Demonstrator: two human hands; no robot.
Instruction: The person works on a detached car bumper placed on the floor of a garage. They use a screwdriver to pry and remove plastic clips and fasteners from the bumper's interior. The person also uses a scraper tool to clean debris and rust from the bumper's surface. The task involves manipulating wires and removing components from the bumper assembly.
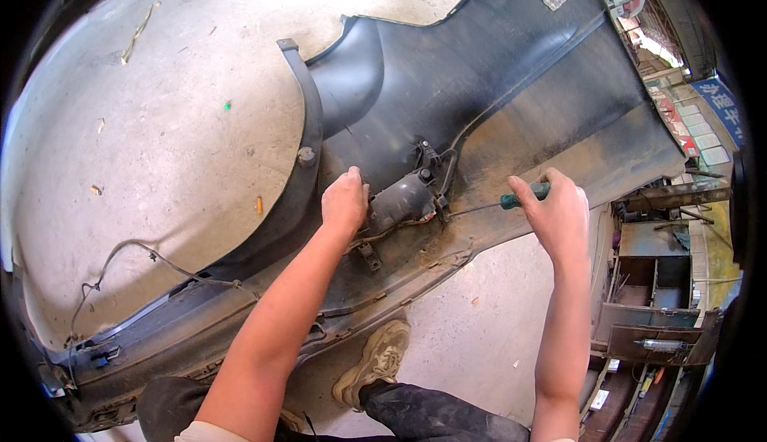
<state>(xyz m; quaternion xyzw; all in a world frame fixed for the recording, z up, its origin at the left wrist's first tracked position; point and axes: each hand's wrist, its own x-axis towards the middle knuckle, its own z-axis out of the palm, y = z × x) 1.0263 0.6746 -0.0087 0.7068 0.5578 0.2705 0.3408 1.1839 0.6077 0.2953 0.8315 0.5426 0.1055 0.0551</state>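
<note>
A black car bumper (511, 67) lies with its dusty inner side up. In its lower part sits a dark, rounded lamp housing (403, 200) with a plug and cable at its right end. My left hand (344, 202) is closed around the housing's left end; its fingertips are partly hidden. Between the thumb and fingers of my right hand (559, 212) is a screwdriver (523, 196) with a green handle. Its thin shaft points left, and the tip reaches the housing's right edge near the cable end.
A loose cable (140, 244) runs along the bumper's left part. My shoe (375, 362) stands on the pale floor (495, 314) close to the bumper's near edge. At right is a metal rack (651, 282) with tools in its lower trays. Cigarette butts and scraps dot the floor.
</note>
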